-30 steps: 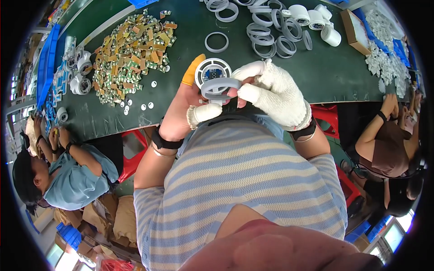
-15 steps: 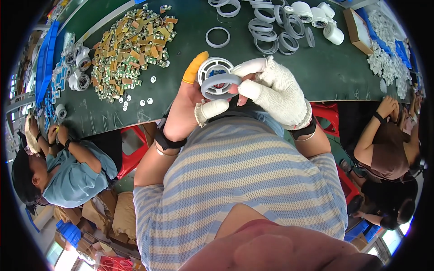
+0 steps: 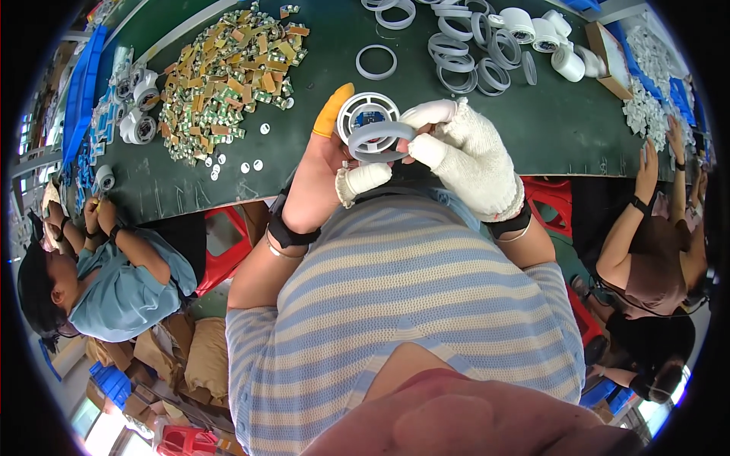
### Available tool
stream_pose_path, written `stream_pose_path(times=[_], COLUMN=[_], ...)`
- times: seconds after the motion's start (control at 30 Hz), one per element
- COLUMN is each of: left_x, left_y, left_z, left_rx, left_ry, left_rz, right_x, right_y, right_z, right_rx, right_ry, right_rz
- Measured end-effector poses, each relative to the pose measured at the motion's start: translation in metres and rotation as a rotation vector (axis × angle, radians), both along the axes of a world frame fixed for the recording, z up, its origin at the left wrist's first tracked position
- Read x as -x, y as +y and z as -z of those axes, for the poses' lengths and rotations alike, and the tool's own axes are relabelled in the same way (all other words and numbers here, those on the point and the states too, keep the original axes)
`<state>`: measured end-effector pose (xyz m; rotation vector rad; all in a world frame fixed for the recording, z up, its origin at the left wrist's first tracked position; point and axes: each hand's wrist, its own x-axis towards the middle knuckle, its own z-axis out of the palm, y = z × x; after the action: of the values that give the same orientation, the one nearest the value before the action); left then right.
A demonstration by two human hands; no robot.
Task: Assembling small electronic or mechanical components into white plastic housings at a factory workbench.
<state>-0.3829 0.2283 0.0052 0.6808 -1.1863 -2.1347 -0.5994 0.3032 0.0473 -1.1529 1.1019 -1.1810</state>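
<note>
My left hand (image 3: 323, 167), with a yellow cot on one finger and a white cover on the thumb, is closed around a round white housing (image 3: 367, 101). A blue part shows inside the housing's open face. In my right hand (image 3: 468, 156), which wears a white knit glove with bare-looking fingertips, a grey ring (image 3: 382, 131) is pinched at its right side. The ring is tilted over the near part of the housing and overlaps it in view. Whether the two touch is hard to see. The left thumb lies just below the ring.
A heap of small circuit boards (image 3: 228, 76) covers the left of the green table (image 3: 319, 53). One loose grey ring (image 3: 376, 62) lies ahead, several more (image 3: 456, 57) to its right beside white housings (image 3: 518, 26). Clear plastic parts (image 3: 654, 110) are far right. Co-workers sit on both sides.
The view has shifted slightly, so the table things appear a little further right. My hands keep their hold on the housing and ring. The right-hand co-worker's arms have reached out over the table.
</note>
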Motion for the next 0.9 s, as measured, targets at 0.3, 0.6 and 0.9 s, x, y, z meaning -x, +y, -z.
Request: stream_pose_path(times=[0.3, 0.6, 0.9], left_x=[-0.001, -0.003, 0.0], left_y=[0.002, 0.001, 0.007], left_z=[0.007, 0.01, 0.01], left_rx=[0.005, 0.121, 0.575], left_ry=[0.032, -0.009, -0.197], left_rz=[0.005, -0.011, 0.097], right_x=[-0.003, -0.004, -0.025], right_y=[0.001, -0.003, -0.021], right_z=[0.001, 0.012, 0.027], right_rx=[0.022, 0.203, 0.396], right_ry=[-0.031, 0.506, 0.701], right_rz=[0.012, 0.119, 0.184])
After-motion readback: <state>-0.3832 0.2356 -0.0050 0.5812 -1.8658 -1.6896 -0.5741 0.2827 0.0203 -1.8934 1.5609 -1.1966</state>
